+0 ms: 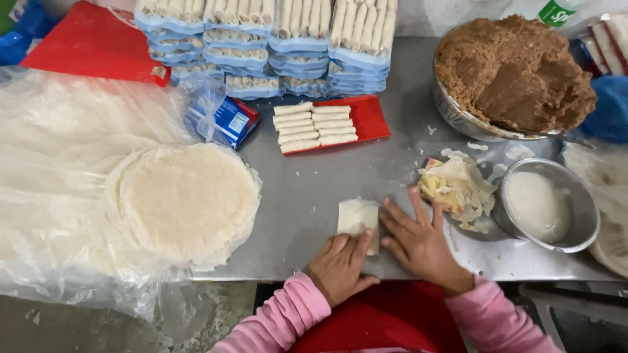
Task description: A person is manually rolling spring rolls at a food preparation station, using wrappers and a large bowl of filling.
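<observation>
two hands press one small, pale, folded square of wrapper (357, 219) flat near the front edge of the steel bench (307, 189). the left hand (340, 267) lies with fingers (362, 247) loosely spread over its lower right corner, gripping nothing. the right hand (418, 242) rests open, fingertips (387, 208) touching its right edge. the thin sheet could tear or unfold if the flat fingers slide or push unevenly, and the filling may squeeze out.

A single head-worn camera looks steeply down from close above the bench (307, 196), facing roughly twelve o'clock; edges seemingly distorted.
</observation>
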